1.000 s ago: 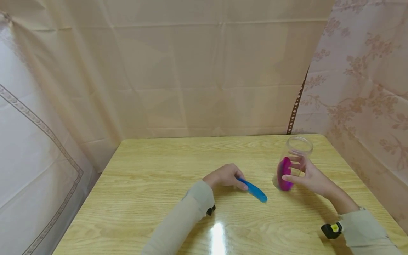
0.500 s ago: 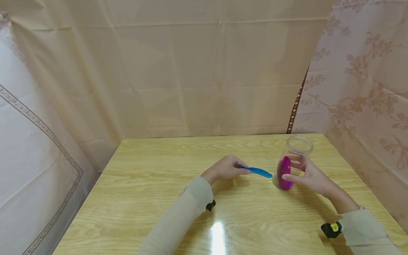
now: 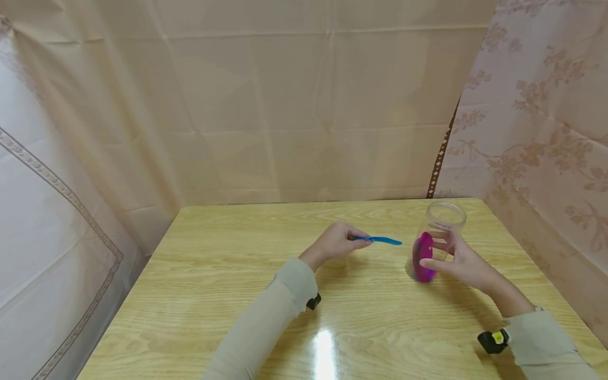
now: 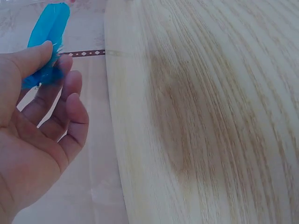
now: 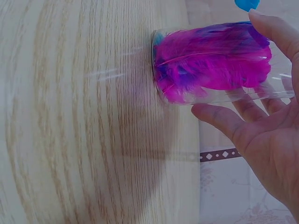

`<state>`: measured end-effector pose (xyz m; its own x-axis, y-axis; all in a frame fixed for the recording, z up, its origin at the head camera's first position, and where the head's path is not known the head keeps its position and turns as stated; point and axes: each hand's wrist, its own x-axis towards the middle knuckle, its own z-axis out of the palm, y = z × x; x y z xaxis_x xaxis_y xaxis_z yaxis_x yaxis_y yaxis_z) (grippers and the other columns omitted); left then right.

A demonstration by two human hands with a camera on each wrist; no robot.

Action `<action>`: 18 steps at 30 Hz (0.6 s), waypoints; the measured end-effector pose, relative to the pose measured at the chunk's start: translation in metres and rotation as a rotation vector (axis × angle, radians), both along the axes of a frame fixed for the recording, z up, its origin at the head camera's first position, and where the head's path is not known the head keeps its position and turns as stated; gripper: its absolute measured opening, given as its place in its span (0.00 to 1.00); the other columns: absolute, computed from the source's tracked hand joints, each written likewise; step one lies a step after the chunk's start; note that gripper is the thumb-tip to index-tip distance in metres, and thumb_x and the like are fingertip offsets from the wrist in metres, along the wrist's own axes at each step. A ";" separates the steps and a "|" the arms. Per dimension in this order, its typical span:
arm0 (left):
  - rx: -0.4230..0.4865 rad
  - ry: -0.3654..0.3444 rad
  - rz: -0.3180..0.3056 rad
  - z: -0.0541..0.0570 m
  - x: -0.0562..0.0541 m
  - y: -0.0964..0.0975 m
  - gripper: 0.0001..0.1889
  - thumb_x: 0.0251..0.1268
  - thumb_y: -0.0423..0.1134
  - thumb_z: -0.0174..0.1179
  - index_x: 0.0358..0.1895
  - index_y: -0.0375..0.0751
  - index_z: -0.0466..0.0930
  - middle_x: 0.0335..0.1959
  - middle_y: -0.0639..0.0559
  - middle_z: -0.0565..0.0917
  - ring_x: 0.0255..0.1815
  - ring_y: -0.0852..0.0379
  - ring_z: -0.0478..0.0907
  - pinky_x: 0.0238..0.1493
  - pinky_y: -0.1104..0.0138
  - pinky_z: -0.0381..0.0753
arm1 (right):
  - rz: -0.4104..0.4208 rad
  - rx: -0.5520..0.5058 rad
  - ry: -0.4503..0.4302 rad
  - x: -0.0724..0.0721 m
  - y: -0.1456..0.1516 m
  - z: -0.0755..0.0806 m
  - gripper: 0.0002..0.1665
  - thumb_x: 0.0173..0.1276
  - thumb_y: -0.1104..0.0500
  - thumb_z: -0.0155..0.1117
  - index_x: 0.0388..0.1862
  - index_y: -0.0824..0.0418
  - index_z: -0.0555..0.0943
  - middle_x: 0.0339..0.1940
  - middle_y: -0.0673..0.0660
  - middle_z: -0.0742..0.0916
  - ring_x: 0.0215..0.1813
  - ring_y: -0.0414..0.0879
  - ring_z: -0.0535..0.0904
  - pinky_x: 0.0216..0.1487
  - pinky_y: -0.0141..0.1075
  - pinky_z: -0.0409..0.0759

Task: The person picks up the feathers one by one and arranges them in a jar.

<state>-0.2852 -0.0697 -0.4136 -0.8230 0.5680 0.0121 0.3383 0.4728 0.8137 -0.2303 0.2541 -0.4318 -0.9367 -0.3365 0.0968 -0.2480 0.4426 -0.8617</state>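
Note:
My left hand (image 3: 336, 240) pinches a blue feather (image 4: 50, 25) by one end between thumb and fingers, held above the table with its tip pointing right toward the jar. A clear cylindrical jar (image 3: 439, 226), uncapped at the top, stands on the table at the right. Magenta, purple and blue feathers (image 5: 215, 63) are packed inside it, filling the lower part. My right hand (image 3: 463, 262) grips the jar from its right side, thumb in front and fingers spread round behind the wall. In the right wrist view the blue feather's tip (image 5: 247, 3) shows at the top edge.
The wood-grain table (image 3: 214, 295) ends at a beige cloth (image 3: 294, 121) hanging behind it. A floral cloth (image 3: 546, 137) hangs along the right side, close to the jar. A pale cloth (image 3: 52, 237) hangs at the left.
My left hand has lifted the blue feather up and away from the viewer, and its tip has swung from pointing down-right to nearly level. My right hand stays on the jar.

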 end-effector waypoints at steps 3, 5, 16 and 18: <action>0.016 0.006 0.033 0.001 0.000 0.000 0.11 0.71 0.44 0.66 0.49 0.43 0.90 0.41 0.54 0.90 0.22 0.63 0.68 0.25 0.73 0.66 | 0.002 -0.002 0.004 -0.001 0.000 0.000 0.53 0.69 0.61 0.71 0.79 0.60 0.45 0.70 0.76 0.66 0.69 0.79 0.65 0.60 0.78 0.60; 0.030 0.018 0.052 0.002 -0.001 0.001 0.11 0.70 0.44 0.67 0.48 0.43 0.91 0.39 0.57 0.90 0.24 0.63 0.70 0.25 0.73 0.67 | 0.002 -0.001 0.003 -0.001 0.000 -0.001 0.53 0.69 0.61 0.71 0.79 0.60 0.45 0.70 0.75 0.66 0.69 0.79 0.65 0.60 0.78 0.61; 0.028 0.147 0.046 0.015 -0.004 0.012 0.10 0.70 0.47 0.66 0.43 0.45 0.89 0.25 0.57 0.81 0.20 0.63 0.68 0.23 0.72 0.69 | -0.006 0.016 -0.006 -0.001 0.001 -0.001 0.53 0.70 0.60 0.70 0.80 0.57 0.45 0.71 0.75 0.66 0.69 0.78 0.65 0.59 0.78 0.62; 0.021 0.148 0.044 0.017 -0.004 0.015 0.11 0.70 0.47 0.66 0.44 0.45 0.89 0.25 0.58 0.81 0.21 0.63 0.69 0.24 0.73 0.70 | -0.007 0.016 -0.008 -0.001 0.001 0.000 0.53 0.70 0.59 0.70 0.80 0.58 0.45 0.71 0.75 0.66 0.69 0.78 0.65 0.59 0.78 0.62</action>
